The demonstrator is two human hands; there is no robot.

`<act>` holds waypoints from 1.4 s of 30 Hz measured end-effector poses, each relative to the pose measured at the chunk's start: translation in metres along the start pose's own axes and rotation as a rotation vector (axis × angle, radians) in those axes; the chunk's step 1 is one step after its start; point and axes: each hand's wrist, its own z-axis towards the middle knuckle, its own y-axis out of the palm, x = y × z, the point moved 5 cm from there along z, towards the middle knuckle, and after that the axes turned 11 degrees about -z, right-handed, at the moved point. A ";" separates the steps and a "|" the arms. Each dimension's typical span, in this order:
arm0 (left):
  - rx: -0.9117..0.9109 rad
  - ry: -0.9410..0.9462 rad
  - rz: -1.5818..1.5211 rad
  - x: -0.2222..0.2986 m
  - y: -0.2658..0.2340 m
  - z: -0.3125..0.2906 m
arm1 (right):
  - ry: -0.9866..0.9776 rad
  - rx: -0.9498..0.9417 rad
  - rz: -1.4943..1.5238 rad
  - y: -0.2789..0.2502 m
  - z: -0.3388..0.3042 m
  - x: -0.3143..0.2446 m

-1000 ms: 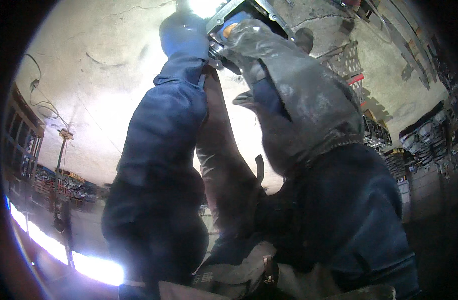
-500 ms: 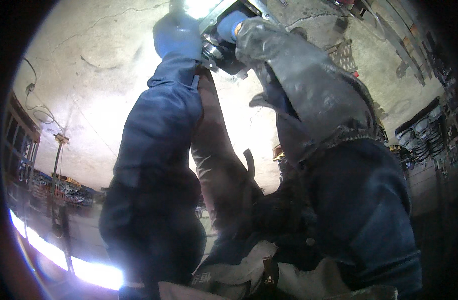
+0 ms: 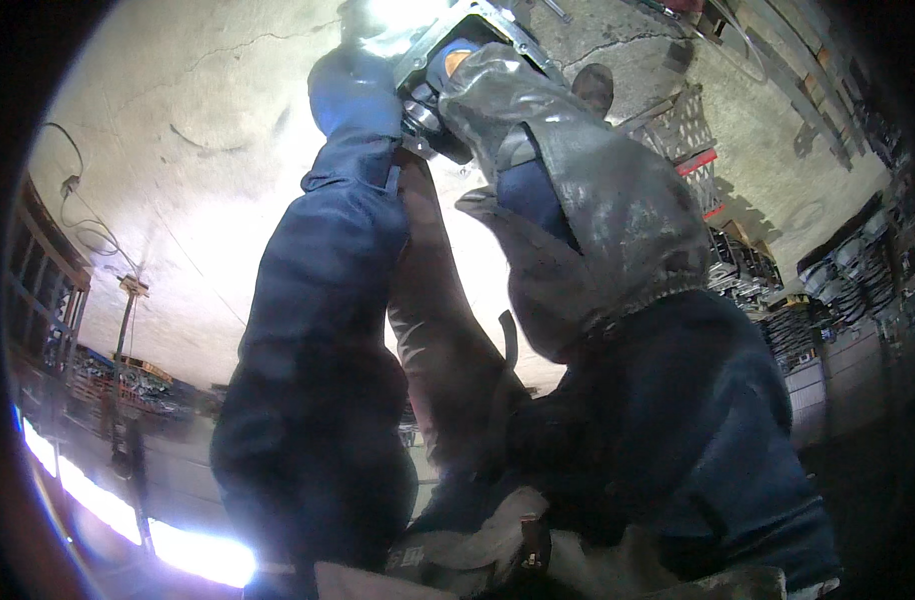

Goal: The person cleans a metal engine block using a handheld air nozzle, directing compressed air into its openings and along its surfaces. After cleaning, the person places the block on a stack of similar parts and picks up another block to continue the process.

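A grey metal housing (image 3: 526,44) with an open, flanged rim is at the top of the view, dark inside. My left hand (image 3: 354,92), in a blue glove, is against the housing's left side; its fingers are hidden. Inside the opening is my right hand (image 3: 452,64), also gloved in blue and mostly covered by its worn grey leather sleeve (image 3: 618,190). What its fingers touch cannot be seen. Near both wrists, a shiny round metal part (image 3: 422,117) shows at the housing's near side. Strong glare washes out the area above my left hand.
Cracked concrete floor (image 3: 218,90) surrounds the housing. To the right are a mesh crate (image 3: 678,130) with a red edge, long metal bars (image 3: 778,70) and stacked dark parts (image 3: 848,260). A rod-shaped tool (image 3: 557,10) lies beyond the housing. At the left, a cable (image 3: 78,190) trails near a stand (image 3: 128,290).
My right hand and sleeve have shifted left, further over the housing's opening. More of the mesh crate shows beside the sleeve. My left hand stays almost in place.
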 end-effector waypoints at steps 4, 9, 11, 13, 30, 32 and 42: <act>0.028 0.030 0.035 -0.004 -0.001 0.000 | -0.005 0.009 0.028 -0.003 0.002 -0.001; -0.020 0.014 0.067 0.001 -0.001 -0.001 | -0.017 0.010 0.039 -0.003 -0.001 -0.004; -0.014 -0.009 0.038 0.003 -0.001 -0.001 | -0.014 0.013 0.043 -0.005 -0.004 -0.005; -0.003 0.012 0.028 0.003 0.000 -0.002 | -0.013 0.016 0.064 -0.007 -0.010 -0.007; -1.201 1.051 1.081 0.178 0.100 -0.021 | 0.256 0.824 1.097 0.014 -0.184 -0.010; -1.113 1.005 1.015 0.162 0.105 -0.016 | 0.197 0.924 1.074 0.020 -0.184 -0.006; -0.692 0.633 0.968 0.081 0.049 0.028 | 0.162 0.961 0.905 0.006 -0.187 0.005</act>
